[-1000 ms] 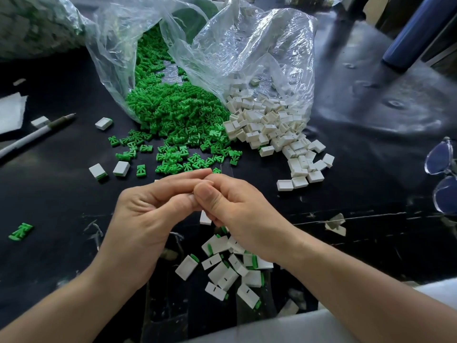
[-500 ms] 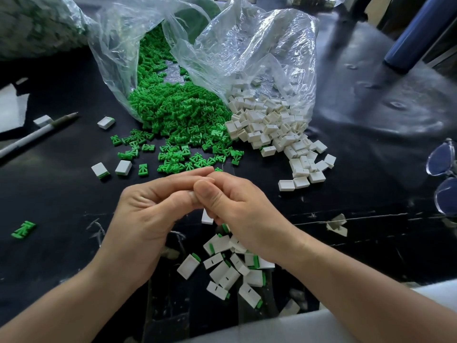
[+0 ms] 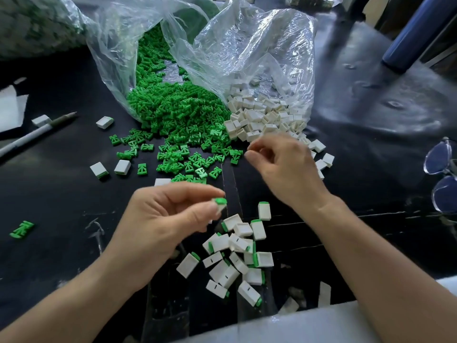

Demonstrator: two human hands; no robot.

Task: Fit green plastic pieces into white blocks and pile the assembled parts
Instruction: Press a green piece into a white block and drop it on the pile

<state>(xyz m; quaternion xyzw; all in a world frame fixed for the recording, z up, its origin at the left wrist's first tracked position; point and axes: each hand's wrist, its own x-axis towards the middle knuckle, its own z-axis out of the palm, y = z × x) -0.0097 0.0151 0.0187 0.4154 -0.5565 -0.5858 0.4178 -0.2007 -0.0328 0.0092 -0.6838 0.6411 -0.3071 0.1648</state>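
Head camera view: a person's left hand [image 3: 168, 219] pinches an assembled part [image 3: 218, 203], a white block capped with a green piece, between thumb and forefinger just above a black table [image 3: 49, 194]. Just right of it and nearer the person, a loose pile of finished parts [image 3: 237, 253] lies on the table. The right hand [image 3: 284, 167] hovers farther out, at the near edge of the spilled white blocks [image 3: 262, 115]. Its fingers are curled and blurred, and whether they hold anything cannot be told. Touching the blocks on their left, a heap of green plastic pieces [image 3: 178, 115] spills from a clear plastic bag [image 3: 116, 58]. A pen [image 3: 32, 137] lies at far left, a pair of glasses [image 3: 442, 174] at the right edge.
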